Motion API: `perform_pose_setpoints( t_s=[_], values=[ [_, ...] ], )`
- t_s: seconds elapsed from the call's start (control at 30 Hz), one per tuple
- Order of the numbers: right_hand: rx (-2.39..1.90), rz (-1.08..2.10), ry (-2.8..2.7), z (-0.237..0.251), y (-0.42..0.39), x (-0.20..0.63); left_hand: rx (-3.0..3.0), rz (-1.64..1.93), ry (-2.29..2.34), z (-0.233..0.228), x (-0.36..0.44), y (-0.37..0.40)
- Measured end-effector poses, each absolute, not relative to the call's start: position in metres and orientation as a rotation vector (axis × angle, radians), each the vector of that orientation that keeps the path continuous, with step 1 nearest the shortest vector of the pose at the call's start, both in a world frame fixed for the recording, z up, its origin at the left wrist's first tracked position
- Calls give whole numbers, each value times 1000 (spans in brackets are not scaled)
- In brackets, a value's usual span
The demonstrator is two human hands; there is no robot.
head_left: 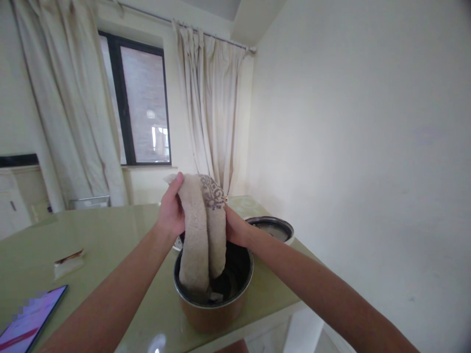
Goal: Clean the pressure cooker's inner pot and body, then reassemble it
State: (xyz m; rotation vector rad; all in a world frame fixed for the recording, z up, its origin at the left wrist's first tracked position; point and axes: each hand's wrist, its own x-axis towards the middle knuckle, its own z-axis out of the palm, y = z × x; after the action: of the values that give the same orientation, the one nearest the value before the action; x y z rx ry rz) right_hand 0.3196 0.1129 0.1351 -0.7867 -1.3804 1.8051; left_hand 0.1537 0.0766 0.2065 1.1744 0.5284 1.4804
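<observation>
Nearest, a dark-lined pot (pixel 213 294) on the green table (pixel 110 235), above it a beige towel (pixel 202 230), soft, limp, likely light, pinched at its folded top by left hand (pixel 171 211) and right hand (pixel 235 228), ends drooping inside.

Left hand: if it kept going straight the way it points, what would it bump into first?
The left hand points up and away, already gripping the beige towel. Past the towel, probably the cream curtain by the window, though depth is hard to judge.
</observation>
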Motion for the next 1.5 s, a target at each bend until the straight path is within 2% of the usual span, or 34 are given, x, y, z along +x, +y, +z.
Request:
perform_pose_setpoints(
  t_s=[0.13,0.33,0.43,0.6,0.73,0.9,1.07,1.2,1.43,1.5],
  values=[
    [-622,1373,-1199,157,129,326,943,1500,429,201,157,76],
    [-850,804,-1442,199,147,374,878,1668,740,175,138,79],
    [-1007,735,-1560,209,149,386,864,1675,882,159,125,80],
    [-1058,627,-1445,219,147,392,1021,1739,988,151,103,81],
    [-1160,592,-1497,235,147,399,1074,1882,828,161,95,81],
    [-1094,614,-1688,259,144,399,1056,1773,715,181,95,79],
    [-1194,314,-1991,272,138,397,1115,1659,684,198,94,81],
    [-1017,137,-1905,281,139,404,1050,1680,780,205,97,82],
    [-987,84,-1599,296,150,421,1136,1660,791,207,87,88],
    [-1020,166,-1573,299,148,427,1204,1624,820,205,81,90]
  ],
)
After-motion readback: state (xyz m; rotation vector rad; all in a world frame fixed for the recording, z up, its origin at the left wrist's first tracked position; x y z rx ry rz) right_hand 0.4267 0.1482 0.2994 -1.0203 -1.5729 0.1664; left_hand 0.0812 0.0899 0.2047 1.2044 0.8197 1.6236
